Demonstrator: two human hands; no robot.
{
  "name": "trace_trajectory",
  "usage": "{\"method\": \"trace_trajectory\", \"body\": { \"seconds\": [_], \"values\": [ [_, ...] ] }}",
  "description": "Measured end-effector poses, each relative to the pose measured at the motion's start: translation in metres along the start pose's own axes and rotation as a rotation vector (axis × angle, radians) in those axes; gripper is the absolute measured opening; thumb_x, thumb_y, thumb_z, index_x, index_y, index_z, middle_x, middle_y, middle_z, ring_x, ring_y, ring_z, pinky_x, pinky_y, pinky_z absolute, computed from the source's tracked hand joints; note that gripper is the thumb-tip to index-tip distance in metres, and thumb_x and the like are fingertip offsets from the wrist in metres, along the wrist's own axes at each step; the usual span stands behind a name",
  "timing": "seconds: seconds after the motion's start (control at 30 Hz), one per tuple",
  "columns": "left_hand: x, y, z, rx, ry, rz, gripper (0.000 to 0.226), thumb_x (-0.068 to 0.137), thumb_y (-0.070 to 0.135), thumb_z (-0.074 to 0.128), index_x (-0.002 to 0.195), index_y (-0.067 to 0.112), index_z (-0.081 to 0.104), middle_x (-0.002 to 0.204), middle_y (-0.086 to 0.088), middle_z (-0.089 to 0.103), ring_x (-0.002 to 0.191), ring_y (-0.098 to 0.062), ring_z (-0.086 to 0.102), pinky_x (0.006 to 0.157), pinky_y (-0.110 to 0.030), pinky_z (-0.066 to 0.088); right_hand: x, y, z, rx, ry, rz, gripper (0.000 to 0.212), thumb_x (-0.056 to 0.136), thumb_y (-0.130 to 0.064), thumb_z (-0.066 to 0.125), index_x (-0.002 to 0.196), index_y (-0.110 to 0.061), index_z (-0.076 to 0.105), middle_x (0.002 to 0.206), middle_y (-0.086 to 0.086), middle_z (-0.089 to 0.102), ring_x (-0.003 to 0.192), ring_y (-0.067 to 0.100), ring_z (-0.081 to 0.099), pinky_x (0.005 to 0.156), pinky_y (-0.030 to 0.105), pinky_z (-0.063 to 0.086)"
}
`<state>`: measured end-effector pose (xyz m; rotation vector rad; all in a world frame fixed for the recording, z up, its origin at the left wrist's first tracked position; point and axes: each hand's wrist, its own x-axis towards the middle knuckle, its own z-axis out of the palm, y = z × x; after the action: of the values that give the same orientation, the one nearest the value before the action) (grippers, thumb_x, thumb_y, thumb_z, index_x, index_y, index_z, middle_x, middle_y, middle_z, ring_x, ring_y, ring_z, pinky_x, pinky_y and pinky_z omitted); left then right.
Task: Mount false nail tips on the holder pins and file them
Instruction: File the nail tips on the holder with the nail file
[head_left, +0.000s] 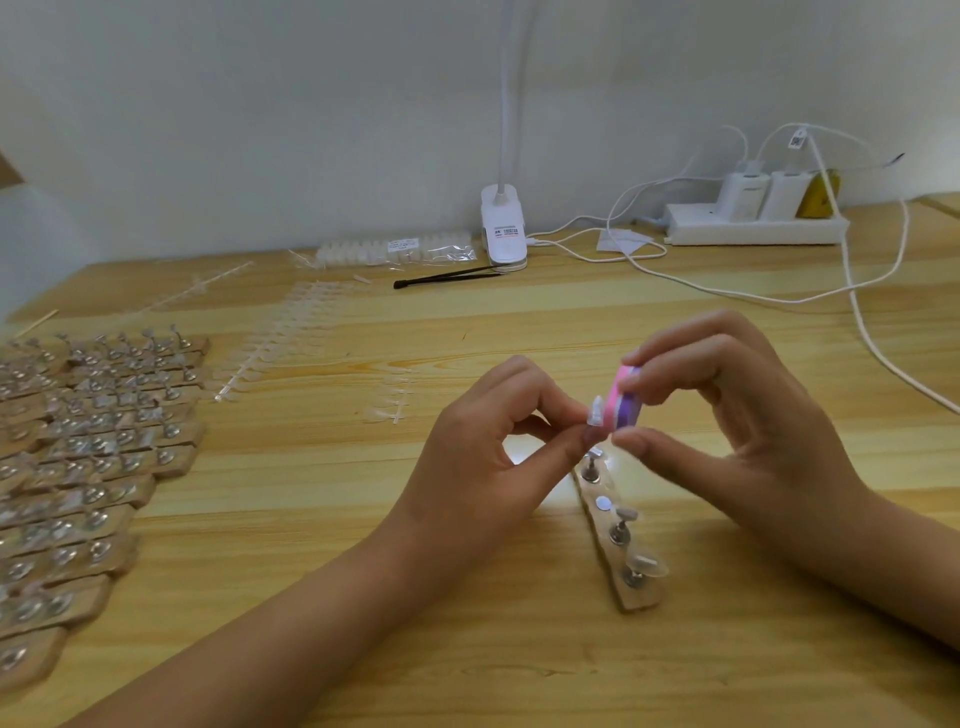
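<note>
Wooden tabletop (467, 649) underlies everything: the left hand (488, 441) pinches a clear nail tip (597, 411) between thumb and forefinger. The tip touches the pink-and-purple buffer block (626, 397), clamped between the right hand (727, 415) fingers and thumb, just above the holder strip (641, 597). More strips (93, 467) lie well to its left.
</note>
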<state>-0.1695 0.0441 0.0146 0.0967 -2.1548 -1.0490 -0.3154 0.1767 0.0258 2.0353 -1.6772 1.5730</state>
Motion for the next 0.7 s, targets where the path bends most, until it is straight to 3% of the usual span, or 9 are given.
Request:
{"method": "trace_trajectory", "body": {
  "seconds": [0.13, 0.23, 0.37, 0.7],
  "values": [
    [-0.0014, 0.0027, 0.0009, 0.006, -0.032, 0.005, 0.005, 0.085, 0.000, 0.070, 0.085, -0.002, 0.066, 0.084, -0.005, 0.060, 0.077, -0.013, 0.060, 0.072, -0.023, 0.054, -0.0037, -0.0017, 0.0038, -0.023, -0.042, -0.092, 0.021, 0.085, -0.029, 0.071, 0.102, -0.020, 0.062, 0.108, 0.007, 0.056, 0.101, 0.018, 0.060, 0.087, 0.031, 0.050],
    [-0.0013, 0.0034, 0.0011, -0.016, -0.004, -0.013, 0.007, 0.085, 0.002, 0.071, 0.083, -0.001, 0.065, 0.082, -0.002, 0.059, 0.075, -0.009, 0.059, 0.072, -0.020, 0.052, -0.0010, 0.0006, -0.0002, -0.033, 0.009, -0.011, 0.026, 0.084, -0.029, 0.070, 0.105, -0.020, 0.059, 0.108, 0.006, 0.055, 0.101, 0.021, 0.059, 0.087, 0.036, 0.052],
    [-0.0023, 0.0030, 0.0014, -0.014, -0.005, -0.015, 0.006, 0.084, 0.004, 0.070, 0.083, -0.001, 0.066, 0.082, 0.000, 0.059, 0.076, -0.012, 0.060, 0.071, -0.026, 0.054, -0.0042, -0.0004, 0.0036, -0.045, -0.042, -0.094, 0.023, 0.083, -0.026, 0.073, 0.104, -0.021, 0.062, 0.109, 0.007, 0.055, 0.104, 0.016, 0.059, 0.091, 0.029, 0.048],
    [-0.0016, 0.0050, 0.0022, -0.066, -0.005, -0.060, 0.010, 0.085, 0.011, 0.070, 0.080, 0.004, 0.064, 0.080, 0.006, 0.058, 0.074, -0.007, 0.060, 0.072, -0.021, 0.053, -0.0003, 0.0044, -0.0026, -0.075, 0.023, -0.042, 0.025, 0.082, -0.031, 0.072, 0.103, -0.021, 0.061, 0.107, 0.004, 0.056, 0.101, 0.017, 0.060, 0.087, 0.033, 0.050]
  ]
}}
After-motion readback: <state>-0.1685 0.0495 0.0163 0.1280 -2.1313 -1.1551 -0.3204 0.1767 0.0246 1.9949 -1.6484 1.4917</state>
